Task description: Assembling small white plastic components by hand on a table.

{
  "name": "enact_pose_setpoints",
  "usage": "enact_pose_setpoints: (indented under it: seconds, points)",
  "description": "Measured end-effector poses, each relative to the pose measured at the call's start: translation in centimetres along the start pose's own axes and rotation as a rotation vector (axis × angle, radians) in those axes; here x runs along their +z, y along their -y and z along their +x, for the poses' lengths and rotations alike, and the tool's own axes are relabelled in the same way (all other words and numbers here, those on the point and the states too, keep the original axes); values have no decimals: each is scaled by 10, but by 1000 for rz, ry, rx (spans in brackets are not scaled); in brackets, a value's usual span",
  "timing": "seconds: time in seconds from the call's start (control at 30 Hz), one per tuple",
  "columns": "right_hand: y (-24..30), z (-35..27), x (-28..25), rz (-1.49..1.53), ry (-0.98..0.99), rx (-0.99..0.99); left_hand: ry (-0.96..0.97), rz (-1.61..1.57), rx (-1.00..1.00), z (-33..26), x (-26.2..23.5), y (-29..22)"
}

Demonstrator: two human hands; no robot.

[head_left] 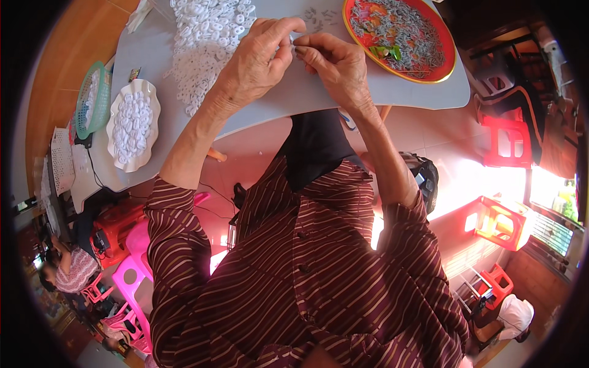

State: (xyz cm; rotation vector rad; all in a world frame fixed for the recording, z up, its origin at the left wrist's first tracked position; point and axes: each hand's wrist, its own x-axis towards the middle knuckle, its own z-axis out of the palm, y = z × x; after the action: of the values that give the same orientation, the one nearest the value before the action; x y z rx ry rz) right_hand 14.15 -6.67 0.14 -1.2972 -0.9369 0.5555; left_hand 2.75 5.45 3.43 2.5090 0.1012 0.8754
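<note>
Both hands meet above the grey table (392,92), fingertips almost touching. My left hand (259,61) is closed in a pinch, and a sliver of a small white plastic piece (291,40) shows at its fingertips. With thumb and forefinger together, my right hand (339,66) is closed too; whatever it holds is hidden. Beside my left hand spreads a large heap of white oval plastic pieces (205,37) with holes. Several small grey plastic pegs (319,18) lie loose beyond my right hand. Many more fill a round red tray (351,24) with a yellow rim.
Green leaf-like bits (386,52) lie in the red tray. On the left, a wavy-edged white dish (153,101) holds more white pieces, next to a green basket (101,113). Red stools (512,140) and a pink chair (132,273) stand around. Another person (76,270) sits at far left.
</note>
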Motion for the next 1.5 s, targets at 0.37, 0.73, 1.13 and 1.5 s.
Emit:
enact_pose_setpoints:
  seconds: [0.37, 0.73, 1.13, 1.5]
  points:
    - [3, 0, 1, 9, 15, 21, -280, -265, -265, -19, 22, -11]
    - [-3, 0, -2, 69, 36, -19, -227, -445, -437, -29, 23, -22]
    - [0, 1, 1, 200, 15, -56, -177, -478, -523, -37, 21, -24]
    - [-3, 1, 0, 136, 63, -46, -193, -532, -534, -40, 25, -20]
